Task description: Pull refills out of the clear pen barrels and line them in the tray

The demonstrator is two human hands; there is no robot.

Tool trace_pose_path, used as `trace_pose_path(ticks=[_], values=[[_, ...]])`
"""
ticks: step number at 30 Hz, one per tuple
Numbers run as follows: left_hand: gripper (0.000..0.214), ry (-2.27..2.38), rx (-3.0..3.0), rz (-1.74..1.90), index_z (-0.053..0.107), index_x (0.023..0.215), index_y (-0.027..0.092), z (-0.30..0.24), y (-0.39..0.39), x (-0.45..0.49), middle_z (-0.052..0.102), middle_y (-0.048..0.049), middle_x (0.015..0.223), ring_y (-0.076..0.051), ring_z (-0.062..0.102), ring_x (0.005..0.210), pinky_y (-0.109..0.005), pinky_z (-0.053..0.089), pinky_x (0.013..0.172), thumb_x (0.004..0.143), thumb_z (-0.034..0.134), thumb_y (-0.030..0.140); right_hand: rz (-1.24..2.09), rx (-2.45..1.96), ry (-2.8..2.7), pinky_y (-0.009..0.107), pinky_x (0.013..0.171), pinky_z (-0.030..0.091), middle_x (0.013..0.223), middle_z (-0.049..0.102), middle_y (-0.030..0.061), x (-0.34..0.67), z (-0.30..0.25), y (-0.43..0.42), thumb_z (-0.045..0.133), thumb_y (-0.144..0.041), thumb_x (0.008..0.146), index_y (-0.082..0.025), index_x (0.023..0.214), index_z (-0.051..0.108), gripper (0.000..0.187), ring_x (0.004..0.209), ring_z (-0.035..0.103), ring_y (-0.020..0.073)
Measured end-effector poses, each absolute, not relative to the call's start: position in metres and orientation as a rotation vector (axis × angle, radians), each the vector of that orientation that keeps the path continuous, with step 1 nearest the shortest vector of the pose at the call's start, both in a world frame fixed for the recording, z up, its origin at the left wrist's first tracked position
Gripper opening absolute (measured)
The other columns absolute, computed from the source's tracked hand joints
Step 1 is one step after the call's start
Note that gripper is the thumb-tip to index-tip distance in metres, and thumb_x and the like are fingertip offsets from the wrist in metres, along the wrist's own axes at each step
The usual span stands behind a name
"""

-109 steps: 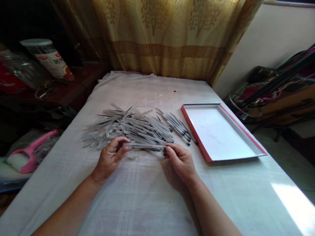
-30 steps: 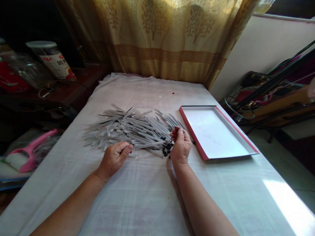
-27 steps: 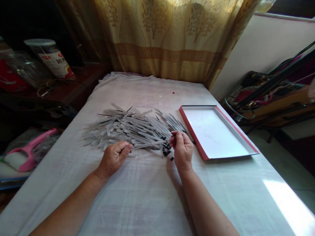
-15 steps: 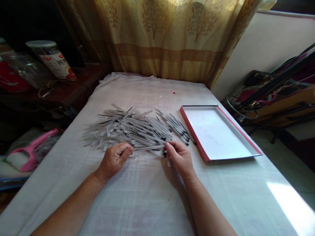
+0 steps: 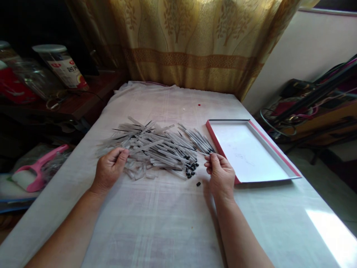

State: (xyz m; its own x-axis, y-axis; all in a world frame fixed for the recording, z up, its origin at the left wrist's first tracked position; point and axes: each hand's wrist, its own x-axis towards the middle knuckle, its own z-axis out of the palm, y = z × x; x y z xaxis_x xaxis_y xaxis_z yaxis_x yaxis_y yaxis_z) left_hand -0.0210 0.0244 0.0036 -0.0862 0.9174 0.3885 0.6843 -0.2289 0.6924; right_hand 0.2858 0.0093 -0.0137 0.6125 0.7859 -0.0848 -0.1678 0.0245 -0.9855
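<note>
My left hand point(image 5: 109, 167) is closed, pinching one end of a clear pen barrel point(image 5: 147, 147) that points right over the pile. In my right hand point(image 5: 221, 172), thumb and fingers pinch a thin pen refill point(image 5: 204, 153), whose dark length reaches left over the pile. Between the hands lies a heap of clear pen barrels point(image 5: 167, 160), some with dark refills inside. Clear pen caps point(image 5: 138, 170) lie at its near left edge. Several small black plugs point(image 5: 190, 173) sit at its near right, with a lone black plug point(image 5: 198, 184) closer to me.
A shallow red-edged box lid point(image 5: 237, 149) lies right of the pile, beside a row of pens point(image 5: 199, 137). A red bit point(image 5: 199, 105) rests farther back on the white cloth point(image 5: 156, 223). Jars point(image 5: 63, 69) stand on a dark cabinet at the left.
My hands have moved apart, the left leftward and the right rightward. The refill has come out of the barrel. A lone black plug now shows on the cloth.
</note>
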Motion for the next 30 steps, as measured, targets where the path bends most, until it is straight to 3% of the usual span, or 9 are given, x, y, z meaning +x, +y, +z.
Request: trace_pose_path(ticks=[9,14,17,21,30], values=[[0.027,1.653,1.962,1.164,0.06,0.073,0.02,0.002,0.02,-0.011,0.061,0.0016,0.06,-0.014,0.06,0.06,-0.022,0.045,0.054,0.088,0.052,0.041,0.723,-1.442,-0.939,0.028,0.051,0.05,0.072,0.075,0.0052,0.262,-0.021,0.01,0.068,-0.046,0.077,-0.017,0.084,0.074,0.031,0.052,0.062,0.015],[0.025,1.535,1.982,1.166,0.063,0.079,0.021,0.002,0.015,-0.001,0.065,0.0014,0.066,-0.014,0.061,0.062,-0.022,0.047,0.058,0.09,0.053,0.041,0.621,-1.468,-1.107,0.029,0.056,0.049,0.063,0.07,0.002,0.263,-0.019,0.007,0.063,-0.046,0.082,-0.017,0.093,0.075,0.033,0.052,0.06,0.0159],[0.027,1.487,1.993,1.134,0.063,0.081,0.02,0.003,0.01,0.007,0.068,0.0,0.07,-0.014,0.063,0.064,-0.023,0.05,0.062,0.091,0.053,0.043,0.607,-1.453,-1.183,0.028,0.056,0.046,0.056,0.064,0.0004,0.265,-0.016,0.002,0.056,-0.051,0.088,-0.018,0.08,0.072,0.038,0.053,0.058,0.0148],[0.028,1.388,2.068,1.13,0.064,0.083,0.019,0.001,0.005,0.018,0.07,-0.0015,0.073,-0.015,0.064,0.065,-0.023,0.051,0.064,0.092,0.054,0.043,0.859,-1.355,-1.278,0.025,0.047,0.039,0.049,0.057,0.0003,0.262,-0.014,-0.006,0.047,-0.066,0.09,-0.019,0.061,0.064,0.057,0.045,0.051,0.0123],[0.027,1.326,2.287,1.151,0.063,0.094,0.019,-0.006,0.004,0.021,0.071,-0.0031,0.085,-0.013,0.066,0.069,-0.021,0.052,0.066,0.097,0.051,0.043,1.089,-1.32,-1.203,0.023,0.039,0.031,0.045,0.055,-0.0001,0.261,-0.014,-0.01,0.05,-0.073,0.084,-0.018,0.058,0.063,0.062,0.038,0.041,0.0093]])
